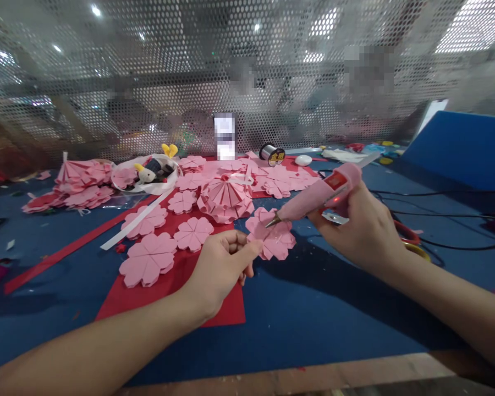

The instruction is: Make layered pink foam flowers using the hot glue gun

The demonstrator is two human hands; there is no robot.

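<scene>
Between the thumb and fingers of my left hand (225,264) is the edge of a pink paper flower (278,242), raised above the blue table. My right hand (361,225) is closed round a pink hot glue gun (313,201) with a small red light lit. Its metal nozzle points down and left at the flower's middle; whether it touches the paper I cannot tell. Left of the held flower lie more flat paper flowers (148,259) on red paper (226,308). A folded pink paper ball (226,199) with a white ribbon sits just behind.
Piled pink paper pieces (86,181) lie at the left, near a plush toy (148,171). A spool (271,155) and a phone (225,136) stand at the back before a perforated metal screen (181,71). Black cables (449,212), scissors (414,250) and a blue board (462,151) are at right.
</scene>
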